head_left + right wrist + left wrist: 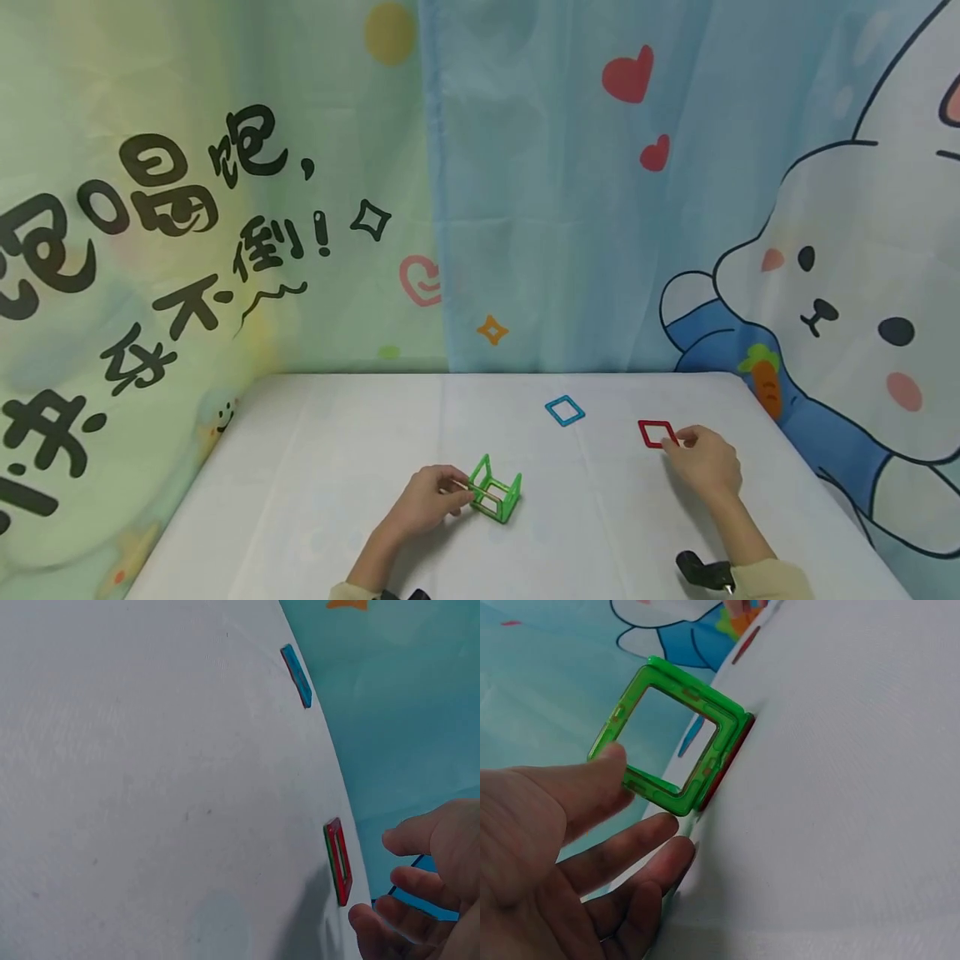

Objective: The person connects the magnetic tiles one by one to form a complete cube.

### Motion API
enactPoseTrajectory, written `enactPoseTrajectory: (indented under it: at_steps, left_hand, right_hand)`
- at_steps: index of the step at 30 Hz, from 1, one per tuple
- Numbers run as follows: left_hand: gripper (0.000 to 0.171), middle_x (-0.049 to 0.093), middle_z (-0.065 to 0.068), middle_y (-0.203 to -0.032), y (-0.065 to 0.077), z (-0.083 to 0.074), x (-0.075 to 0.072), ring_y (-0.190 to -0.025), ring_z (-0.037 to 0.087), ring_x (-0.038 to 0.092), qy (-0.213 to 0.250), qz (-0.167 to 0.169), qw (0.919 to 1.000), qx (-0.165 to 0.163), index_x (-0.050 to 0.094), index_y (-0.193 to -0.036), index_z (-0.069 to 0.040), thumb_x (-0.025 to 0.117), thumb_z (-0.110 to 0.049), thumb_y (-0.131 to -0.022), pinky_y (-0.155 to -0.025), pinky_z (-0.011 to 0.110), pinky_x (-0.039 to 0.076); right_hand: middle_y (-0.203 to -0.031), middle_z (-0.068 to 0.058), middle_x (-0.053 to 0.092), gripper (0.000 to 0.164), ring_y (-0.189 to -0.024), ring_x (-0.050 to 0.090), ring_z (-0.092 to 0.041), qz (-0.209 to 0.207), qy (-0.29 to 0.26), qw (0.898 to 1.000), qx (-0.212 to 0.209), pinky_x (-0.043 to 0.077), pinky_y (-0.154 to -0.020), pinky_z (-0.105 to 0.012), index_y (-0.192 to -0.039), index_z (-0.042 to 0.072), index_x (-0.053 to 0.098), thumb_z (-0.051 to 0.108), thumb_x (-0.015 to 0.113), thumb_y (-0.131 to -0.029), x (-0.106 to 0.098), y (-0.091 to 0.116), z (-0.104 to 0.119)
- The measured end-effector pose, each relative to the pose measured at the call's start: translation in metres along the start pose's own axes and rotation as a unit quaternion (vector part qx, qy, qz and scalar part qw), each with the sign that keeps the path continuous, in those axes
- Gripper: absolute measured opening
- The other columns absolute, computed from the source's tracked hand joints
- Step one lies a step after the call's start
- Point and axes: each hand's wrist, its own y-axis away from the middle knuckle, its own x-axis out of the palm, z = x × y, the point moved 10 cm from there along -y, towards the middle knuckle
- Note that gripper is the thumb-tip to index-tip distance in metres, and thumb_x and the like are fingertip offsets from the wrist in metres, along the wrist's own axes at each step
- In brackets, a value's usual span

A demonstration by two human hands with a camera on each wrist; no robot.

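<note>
On the white table stands a partly built box of green square-frame magnetic tiles [505, 503], its open sides showing. My left hand [431, 502] pinches its left edge; in the left wrist view the thumb [596, 780] lies on a corner of the near green tile [694, 793]. A red strip runs along the box's foot there. Over at the right, my right hand [703, 463] hovers by a red square-frame tile [647, 444] lying flat. The right wrist view shows that red tile [346, 881] apart from the loosely bent fingers [420, 885], which hold nothing.
A blue square-frame tile [551, 407] lies flat near the table's back edge, left of the red one. Behind the table hangs a printed curtain [540, 208] with a cartoon bear. The white tablecloth [300, 467] spreads between the pieces and the left edge.
</note>
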Motion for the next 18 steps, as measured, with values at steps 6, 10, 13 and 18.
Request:
enactPoseTrajectory:
  at_steps: [6,10,13,18]
  left_hand:
    - [0.027,0.070,0.001,-0.087,0.001,-0.002,0.000,-0.068,0.017,0.065,0.007,0.012,0.9998,0.017,0.069,-0.110,-0.006,0.069,-0.026,-0.091,-0.057,0.032,0.047]
    - [0.029,0.070,0.000,-0.087,0.000,-0.003,0.000,-0.070,0.017,0.064,0.010,0.014,0.9997,0.019,0.070,-0.110,-0.006,0.065,-0.030,-0.094,-0.060,0.032,0.046]
    - [0.030,0.070,-0.001,-0.086,0.000,-0.003,0.000,-0.070,0.017,0.064,0.009,0.012,0.9997,0.021,0.069,-0.110,-0.007,0.064,-0.032,-0.095,-0.061,0.032,0.046]
    - [0.028,0.070,-0.001,-0.085,0.001,0.000,0.001,-0.069,0.016,0.064,0.009,0.012,0.9996,0.022,0.070,-0.108,-0.007,0.064,-0.031,-0.095,-0.060,0.031,0.046]
  right_hand:
    - [-0.104,-0.033,0.057,0.049,-0.088,0.054,-0.044,0.023,0.013,0.999,0.021,0.046,-0.070,-0.050,-0.113,-0.014,0.054,0.026,0.068,-0.087,0.009,-0.008,-0.013]
    - [-0.107,-0.036,0.055,0.060,-0.092,0.053,-0.047,0.038,0.019,0.999,0.032,0.046,-0.073,-0.052,-0.115,-0.017,0.050,0.031,0.071,-0.085,0.010,-0.010,-0.013]
    - [-0.108,-0.036,0.055,0.066,-0.092,0.053,-0.047,0.050,0.021,0.998,0.043,0.046,-0.074,-0.052,-0.115,-0.018,0.049,0.036,0.072,-0.084,0.014,-0.011,-0.013]
    - [-0.108,-0.036,0.053,0.072,-0.093,0.052,-0.047,0.063,0.021,0.995,0.068,0.047,-0.074,-0.052,-0.116,-0.019,0.048,0.038,0.075,-0.081,0.022,-0.011,-0.018]
